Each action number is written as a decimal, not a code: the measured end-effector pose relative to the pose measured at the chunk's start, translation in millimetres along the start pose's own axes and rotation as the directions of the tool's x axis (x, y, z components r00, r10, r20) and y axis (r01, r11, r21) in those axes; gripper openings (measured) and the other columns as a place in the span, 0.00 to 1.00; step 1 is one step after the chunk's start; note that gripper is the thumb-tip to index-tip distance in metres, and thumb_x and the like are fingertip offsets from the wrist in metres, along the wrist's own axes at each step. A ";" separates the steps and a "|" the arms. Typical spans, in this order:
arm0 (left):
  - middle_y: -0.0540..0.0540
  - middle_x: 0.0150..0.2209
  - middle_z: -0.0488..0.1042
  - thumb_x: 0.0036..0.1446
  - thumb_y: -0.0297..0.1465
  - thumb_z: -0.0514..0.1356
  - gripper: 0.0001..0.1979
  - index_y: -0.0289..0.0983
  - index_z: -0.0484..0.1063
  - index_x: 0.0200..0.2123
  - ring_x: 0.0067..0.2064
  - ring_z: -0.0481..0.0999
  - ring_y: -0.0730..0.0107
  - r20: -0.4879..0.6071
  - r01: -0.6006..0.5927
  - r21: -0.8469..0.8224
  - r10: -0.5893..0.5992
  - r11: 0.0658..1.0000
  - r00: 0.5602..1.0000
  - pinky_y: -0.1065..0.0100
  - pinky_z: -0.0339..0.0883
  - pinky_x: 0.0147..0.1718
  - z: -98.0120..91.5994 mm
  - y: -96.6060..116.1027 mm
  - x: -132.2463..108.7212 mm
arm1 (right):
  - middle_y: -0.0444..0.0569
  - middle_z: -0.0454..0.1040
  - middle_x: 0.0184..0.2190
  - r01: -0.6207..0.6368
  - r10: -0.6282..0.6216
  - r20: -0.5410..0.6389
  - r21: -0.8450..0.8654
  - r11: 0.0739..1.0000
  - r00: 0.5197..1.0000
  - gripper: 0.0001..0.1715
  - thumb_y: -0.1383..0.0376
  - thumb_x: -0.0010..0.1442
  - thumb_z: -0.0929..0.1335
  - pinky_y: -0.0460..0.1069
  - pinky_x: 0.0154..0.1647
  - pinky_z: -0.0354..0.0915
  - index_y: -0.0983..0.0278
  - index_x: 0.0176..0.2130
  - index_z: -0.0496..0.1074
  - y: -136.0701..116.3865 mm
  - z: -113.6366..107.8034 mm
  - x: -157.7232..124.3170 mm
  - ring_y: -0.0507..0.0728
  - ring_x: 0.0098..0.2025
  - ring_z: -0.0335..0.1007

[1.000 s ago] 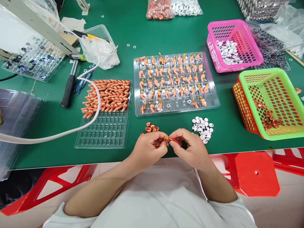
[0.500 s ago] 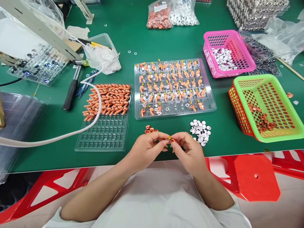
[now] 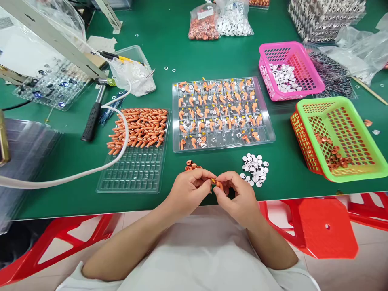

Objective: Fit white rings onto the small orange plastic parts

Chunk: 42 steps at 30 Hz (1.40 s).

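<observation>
Near the front edge of the green table, my left hand (image 3: 192, 190) and my right hand (image 3: 238, 196) meet. Between their fingertips they pinch a small orange earbud housing (image 3: 219, 185) with a yellow tab; the fingers partly cover it. Behind my left hand lies a little pile of copper-orange caps (image 3: 190, 165). A heap of white round pieces (image 3: 256, 169) is just beyond my right hand. Further back, a clear tray (image 3: 224, 147) carries rows of orange housings with yellow tabs. To the left, another clear tray (image 3: 129, 173) has many orange stem-shaped parts (image 3: 139, 126) in its far half.
At right stand a pink basket (image 3: 273, 93) of white pieces and a green basket (image 3: 372, 161) with copper-coloured parts. A hammer (image 3: 91, 121) and a white cable (image 3: 91, 173) lie at left. Bagged parts (image 3: 204, 30) sit at the back; a red stool (image 3: 329, 228) is below the edge.
The held housing has been turned, so its curved orange side now shows near my right fingers. My right fingertips have shifted slightly left. The camera view has moved a little.
</observation>
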<state>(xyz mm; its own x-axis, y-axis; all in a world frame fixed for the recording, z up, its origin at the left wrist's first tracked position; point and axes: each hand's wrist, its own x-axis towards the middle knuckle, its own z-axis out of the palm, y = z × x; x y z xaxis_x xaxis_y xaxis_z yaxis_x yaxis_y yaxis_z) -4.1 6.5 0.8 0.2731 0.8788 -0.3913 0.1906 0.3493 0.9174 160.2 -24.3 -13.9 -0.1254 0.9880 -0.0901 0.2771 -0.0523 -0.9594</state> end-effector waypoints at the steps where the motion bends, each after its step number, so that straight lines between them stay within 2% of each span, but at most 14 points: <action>1: 0.44 0.33 0.81 0.57 0.28 0.59 0.09 0.32 0.78 0.37 0.34 0.80 0.66 0.019 0.006 -0.010 -0.006 1.000 1.000 0.64 0.79 0.37 -0.5 1.3 -0.6 | 0.41 0.71 0.28 0.000 0.000 -0.005 -0.013 1.000 1.000 0.05 0.69 0.58 0.68 0.45 0.28 0.62 0.60 0.36 0.68 0.6 -0.3 0.2 0.50 0.27 0.65; 8: 0.44 0.38 0.82 0.60 0.29 0.61 0.10 0.34 0.80 0.42 0.36 0.81 0.69 0.178 0.031 -0.113 -0.010 0.993 0.984 0.68 0.79 0.40 -5.6 11.7 -1.9 | 0.40 0.69 0.27 -0.049 0.049 -0.037 -0.009 0.999 0.998 0.03 0.69 0.60 0.66 0.45 0.28 0.62 0.60 0.35 0.68 3.6 -7.2 3.3 0.50 0.27 0.64; 11: 0.44 0.40 0.82 0.59 0.29 0.63 0.10 0.34 0.80 0.43 0.35 0.81 0.70 0.158 0.038 -0.145 -0.015 0.989 0.987 0.69 0.79 0.39 -6.8 9.2 -1.6 | 0.40 0.70 0.27 -0.071 0.070 -0.030 -0.007 0.997 0.997 0.03 0.69 0.60 0.66 0.45 0.28 0.61 0.60 0.35 0.68 2.9 -9.1 3.9 0.50 0.27 0.65; 19: 0.48 0.34 0.84 0.55 0.25 0.67 0.08 0.36 0.82 0.39 0.31 0.80 0.76 0.135 0.026 -0.241 0.007 0.970 0.991 0.77 0.78 0.35 -8.3 2.3 -1.2 | 0.41 0.72 0.27 -0.062 0.061 0.067 0.021 0.998 0.996 0.03 0.68 0.60 0.67 0.45 0.28 0.61 0.61 0.33 0.70 -1.8 -13.3 7.0 0.50 0.27 0.65; 25: 0.50 0.32 0.84 0.52 0.23 0.68 0.09 0.39 0.84 0.37 0.31 0.81 0.77 0.120 0.012 -0.280 0.023 0.960 0.993 0.79 0.77 0.35 -9.4 -1.4 -0.5 | 0.41 0.71 0.27 -0.031 0.028 0.081 0.033 0.999 0.996 0.04 0.68 0.60 0.68 0.45 0.28 0.61 0.60 0.33 0.72 -2.7 -16.4 9.0 0.50 0.28 0.64; 34: 0.49 0.29 0.84 0.48 0.20 0.70 0.10 0.40 0.84 0.33 0.30 0.82 0.74 0.278 0.068 -0.276 0.012 0.959 0.960 0.78 0.77 0.33 -23.4 -1.0 4.6 | 0.44 0.73 0.27 0.036 -0.065 0.201 0.144 0.989 0.977 0.06 0.71 0.58 0.69 0.47 0.30 0.64 0.61 0.33 0.76 -4.8 -20.1 9.6 0.51 0.29 0.67; 38: 0.48 0.26 0.83 0.48 0.21 0.70 0.09 0.38 0.85 0.34 0.29 0.82 0.71 0.325 -0.033 -0.210 0.101 0.977 0.940 0.75 0.77 0.32 -26.5 1.4 6.8 | 0.45 0.75 0.28 0.039 -0.085 0.256 0.177 0.983 0.963 0.07 0.71 0.59 0.69 0.46 0.30 0.64 0.61 0.34 0.78 -5.2 -21.8 10.4 0.51 0.30 0.68; 42: 0.45 0.25 0.83 0.51 0.24 0.70 0.06 0.36 0.84 0.34 0.28 0.81 0.69 0.299 -0.206 -0.135 0.238 0.969 0.924 0.72 0.77 0.30 -24.1 -1.1 6.2 | 0.47 0.77 0.29 0.035 -0.096 0.275 0.220 0.975 0.957 0.08 0.71 0.59 0.69 0.46 0.31 0.65 0.62 0.35 0.79 -2.0 -23.2 10.5 0.51 0.31 0.69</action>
<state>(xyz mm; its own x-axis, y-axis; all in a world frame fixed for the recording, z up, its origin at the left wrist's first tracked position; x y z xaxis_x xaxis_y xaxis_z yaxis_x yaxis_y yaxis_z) -25.4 19.4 -0.9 0.5795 0.7981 -0.1650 0.0009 0.2018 0.9794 180.4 -10.4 -6.7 -0.4089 0.9101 -0.0675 0.0566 -0.0485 -0.9972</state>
